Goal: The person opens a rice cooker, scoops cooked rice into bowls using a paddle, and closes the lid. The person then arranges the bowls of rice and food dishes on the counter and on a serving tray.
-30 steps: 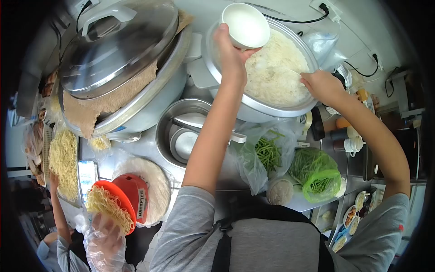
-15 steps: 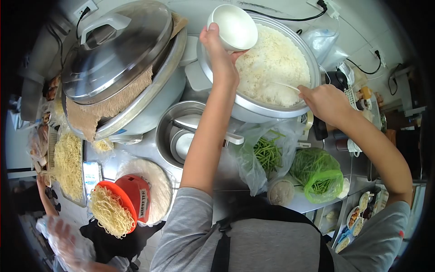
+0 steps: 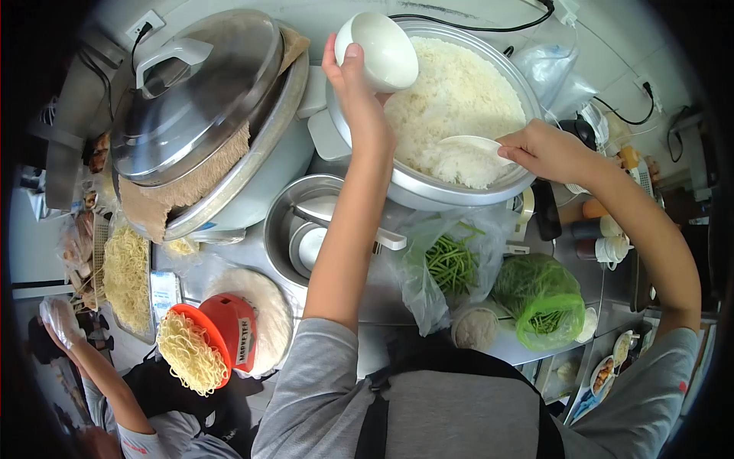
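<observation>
My left hand (image 3: 358, 96) is closed on a white bowl (image 3: 378, 53), tilted above the left edge of a big pot of cooked rice (image 3: 451, 80). No rice shows inside the bowl. In my right hand (image 3: 547, 153) is the handle of a white rice paddle (image 3: 472, 142), fingers wrapped round it. The paddle's blade is in the rice near the pot's front wall, with a loose heap of rice (image 3: 462, 166) against it. The pot's metal rim (image 3: 527, 96) runs close to my right fingers.
Left stands a large cooker with a tilted steel lid (image 3: 202, 92) over brown cloth. A steel pot (image 3: 275, 245), bagged green vegetables (image 3: 451, 264) and a red scale (image 3: 229, 325) with noodles (image 3: 187, 359) are nearer me. A co-worker's gloved hand (image 3: 61, 321) is lower left.
My right hand has pushed the paddle through the rice, gathering a heap at its blade. The bowl has shifted slightly left. The co-worker's arm has moved at lower left.
</observation>
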{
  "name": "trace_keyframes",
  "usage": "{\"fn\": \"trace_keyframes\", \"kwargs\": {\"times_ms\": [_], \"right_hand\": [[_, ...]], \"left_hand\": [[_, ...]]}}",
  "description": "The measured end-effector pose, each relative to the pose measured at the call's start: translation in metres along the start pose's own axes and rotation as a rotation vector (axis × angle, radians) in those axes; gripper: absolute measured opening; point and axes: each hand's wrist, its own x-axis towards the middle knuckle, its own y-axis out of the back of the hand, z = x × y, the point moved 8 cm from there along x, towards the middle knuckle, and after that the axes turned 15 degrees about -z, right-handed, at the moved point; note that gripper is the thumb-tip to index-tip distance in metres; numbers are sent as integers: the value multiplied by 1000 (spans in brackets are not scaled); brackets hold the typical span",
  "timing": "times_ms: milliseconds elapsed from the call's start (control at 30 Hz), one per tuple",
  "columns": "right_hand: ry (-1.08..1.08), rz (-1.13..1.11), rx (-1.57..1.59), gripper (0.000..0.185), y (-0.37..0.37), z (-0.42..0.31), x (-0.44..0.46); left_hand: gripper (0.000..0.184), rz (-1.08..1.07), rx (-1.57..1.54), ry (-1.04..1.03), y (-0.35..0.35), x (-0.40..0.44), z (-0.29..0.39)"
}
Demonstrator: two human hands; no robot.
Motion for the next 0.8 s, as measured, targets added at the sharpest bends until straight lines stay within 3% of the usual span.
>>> {"fn": "trace_keyframes", "kwargs": {"times_ms": [133, 233, 333, 433, 533, 633, 733, 800], "right_hand": [[2, -176, 232, 27, -12, 23, 17], [-220, -300, 368, 28, -8, 37, 21], [-166, -212, 110, 24, 25, 10, 11], [-11, 280, -217, 25, 64, -3, -20], [2, 245, 22, 32, 64, -22, -47], [12, 114, 53, 29, 35, -40, -58], [176, 265, -270, 26, 10, -50, -48], [116, 288, -308, 24, 2, -45, -37]], "left_hand": [[72, 2, 50, 0, -4, -2, 4], [71, -4, 81, 0, -2, 0, 3], [68, -13, -26, -2, 5, 0, 0], [67, 20, -52, -6, 4, -1, 3], [67, 42, -60, 13, 6, 0, 1], [66, 43, -79, -4, 7, -1, 0], [66, 29, -79, -6, 5, -1, 0], [66, 19, -65, 3, 3, -2, 0]]}}
